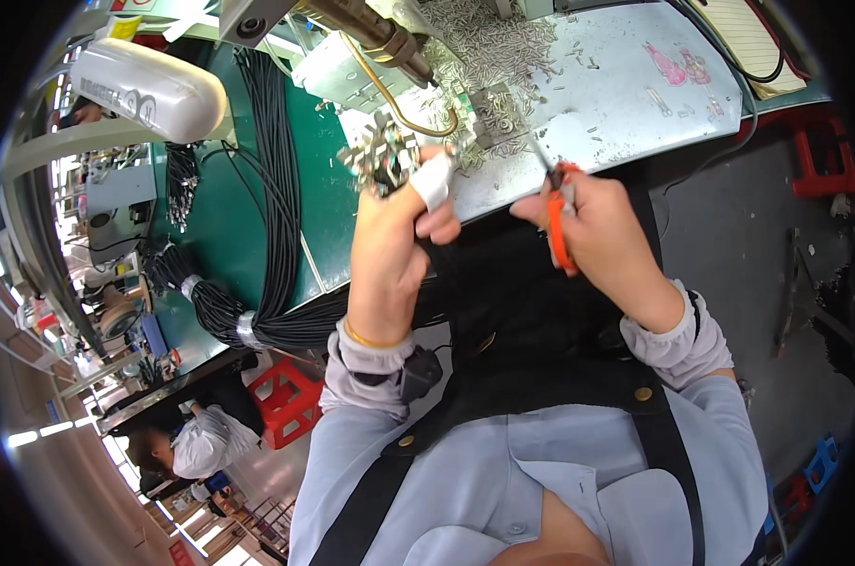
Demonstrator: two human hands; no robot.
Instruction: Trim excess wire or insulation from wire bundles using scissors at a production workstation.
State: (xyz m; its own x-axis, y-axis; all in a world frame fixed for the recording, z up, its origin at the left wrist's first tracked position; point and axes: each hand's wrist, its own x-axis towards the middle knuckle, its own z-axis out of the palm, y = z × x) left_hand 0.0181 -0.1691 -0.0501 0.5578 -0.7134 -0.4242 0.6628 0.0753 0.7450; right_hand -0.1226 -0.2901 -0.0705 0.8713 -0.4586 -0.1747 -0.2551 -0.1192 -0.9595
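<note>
My left hand is closed around a bunch of cable ends with shiny metal connectors, held up at the front edge of the metal worktop. White tape wraps one of its fingers. In my right hand is a pair of orange-handled scissors, its thin grey blades pointing up and left toward the worktop. The blades are apart from the connectors. A machine head with a bent brass tube hangs just beyond my left hand, above a small metal block.
Many small metal pins lie scattered across the metal worktop. Long black cables lie bundled on the green table at left. A white cylinder hangs upper left. A red stool and another person are lower left.
</note>
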